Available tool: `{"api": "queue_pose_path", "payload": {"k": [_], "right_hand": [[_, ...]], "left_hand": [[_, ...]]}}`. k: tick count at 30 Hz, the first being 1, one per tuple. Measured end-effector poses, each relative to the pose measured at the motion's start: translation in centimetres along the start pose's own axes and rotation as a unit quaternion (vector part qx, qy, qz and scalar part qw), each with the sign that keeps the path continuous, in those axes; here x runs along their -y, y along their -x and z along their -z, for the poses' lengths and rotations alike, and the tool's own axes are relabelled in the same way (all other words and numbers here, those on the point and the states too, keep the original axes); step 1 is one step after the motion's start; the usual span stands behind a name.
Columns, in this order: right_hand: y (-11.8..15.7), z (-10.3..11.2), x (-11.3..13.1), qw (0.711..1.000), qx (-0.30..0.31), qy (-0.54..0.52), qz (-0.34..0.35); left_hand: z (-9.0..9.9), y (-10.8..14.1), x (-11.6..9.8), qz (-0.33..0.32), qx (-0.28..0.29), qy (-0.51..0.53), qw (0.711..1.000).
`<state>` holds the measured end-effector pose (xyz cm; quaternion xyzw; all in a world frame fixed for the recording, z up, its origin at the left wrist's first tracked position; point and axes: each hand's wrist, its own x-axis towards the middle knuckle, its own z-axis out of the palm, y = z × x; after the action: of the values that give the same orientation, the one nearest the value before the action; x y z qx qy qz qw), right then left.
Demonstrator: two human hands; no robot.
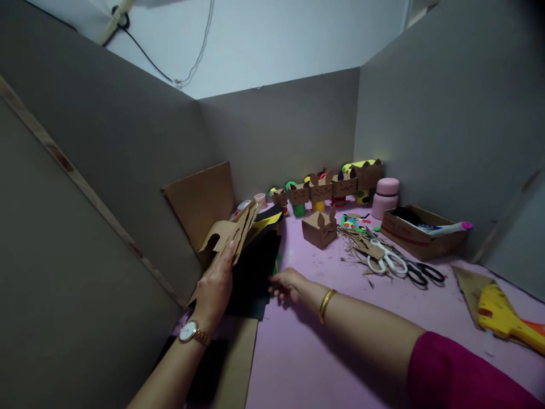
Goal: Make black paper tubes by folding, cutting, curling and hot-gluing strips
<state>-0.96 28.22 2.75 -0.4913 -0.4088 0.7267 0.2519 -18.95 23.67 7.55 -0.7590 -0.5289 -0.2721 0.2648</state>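
Black paper (255, 267) lay piled on the pink table (293, 358) at my left, just beside cardboard pieces (242, 232). My left hand (215, 289) grasped those pieces and held them at a tilt, probably so the sheets could be reached. My right hand (288, 285) had its fingers curled at the pile's right edge; I could not tell whether they pinched a sheet. White scissors (385, 253) lay well apart on the right, perhaps so their blades were clear of my arms.
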Motion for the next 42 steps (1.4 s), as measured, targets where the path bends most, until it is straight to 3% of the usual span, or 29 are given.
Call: {"api": "queue_pose_path", "payload": {"k": [3, 5, 8, 11, 15, 18, 25, 30, 37, 42], "right_hand": [[0.7, -0.2, -0.8, 0.988, -0.027, 0.14, 0.06], [1.8, -0.2, -1.5, 0.962, -0.05, 0.23, 0.14], [3.5, -0.3, -2.6, 0.887, -0.062, 0.36, 0.283], [4.1, -0.6, -3.2, 0.796, -0.028, 0.473, 0.377], [3.0, -0.7, -3.3, 0.7, -0.014, 0.576, 0.421], [2.0, -0.2, -3.2, 0.66, -0.032, 0.619, 0.426], [1.6, 1.7, -2.1, 0.647, -0.139, 0.618, 0.425], [3.0, 3.6, -2.5, 0.647, -0.172, 0.576, 0.469], [4.6, 5.9, -3.8, 0.651, -0.181, 0.539, 0.503], [8.7, 8.5, -4.9, 0.629, -0.137, 0.528, 0.554]], "left_hand": [[0.1, -0.1, 0.0, -0.001, 0.0, 0.003, 1.0], [0.1, 0.0, 0.0, -0.001, 0.003, 0.005, 1.0], [-0.1, 0.0, 0.0, -0.003, 0.012, 0.009, 1.0], [-0.2, 0.1, 0.0, -0.003, 0.021, 0.013, 1.0], [-0.1, 0.2, 0.0, -0.003, 0.023, 0.011, 1.0], [0.0, 0.2, 0.0, -0.003, 0.024, 0.011, 1.0], [-0.2, 0.3, -0.1, -0.002, 0.025, 0.021, 0.999], [0.0, 0.4, -0.4, -0.013, 0.035, 0.031, 0.999], [0.0, 0.3, -0.8, -0.027, 0.042, 0.049, 0.998], [0.1, 0.4, -0.3, -0.026, 0.049, 0.047, 0.997]]}}
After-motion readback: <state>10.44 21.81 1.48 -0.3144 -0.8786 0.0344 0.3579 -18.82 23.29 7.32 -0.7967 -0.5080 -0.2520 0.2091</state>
